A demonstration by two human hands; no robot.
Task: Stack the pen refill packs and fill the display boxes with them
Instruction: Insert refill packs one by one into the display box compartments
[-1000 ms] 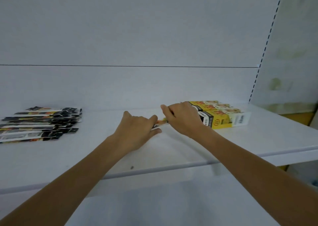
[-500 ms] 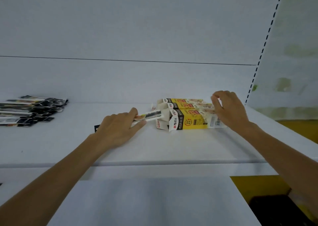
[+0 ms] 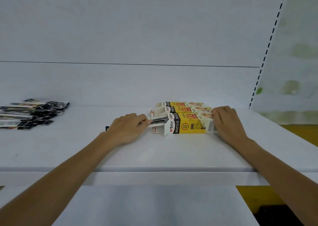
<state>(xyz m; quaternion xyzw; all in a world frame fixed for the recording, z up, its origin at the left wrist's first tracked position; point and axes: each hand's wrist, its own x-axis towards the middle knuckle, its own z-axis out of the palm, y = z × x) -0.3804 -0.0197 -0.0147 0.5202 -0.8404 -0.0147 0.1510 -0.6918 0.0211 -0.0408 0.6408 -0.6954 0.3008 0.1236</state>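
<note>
Three yellow, black and white display boxes [image 3: 189, 125] lie side by side on the white shelf [image 3: 154, 153], open flaps to the left. My left hand [image 3: 128, 128] pinches a stack of pen refill packs [image 3: 157, 120] whose far end is inside the open mouth of the nearest box. My right hand [image 3: 226, 120] grips the right end of that box, fingers curled over its top. A pile of more refill packs [image 3: 31, 113] lies at the far left of the shelf.
A white back panel rises behind the shelf. A perforated upright [image 3: 265, 53] runs down on the right, with a pale stained wall beyond it. A lower white shelf [image 3: 154, 206] and yellow floor [image 3: 296, 132] show below and right.
My right hand left the pack, moved to the right end of the box and gripped it. My left hand pushed the refill packs rightward into the box's open end. The view shifted right.
</note>
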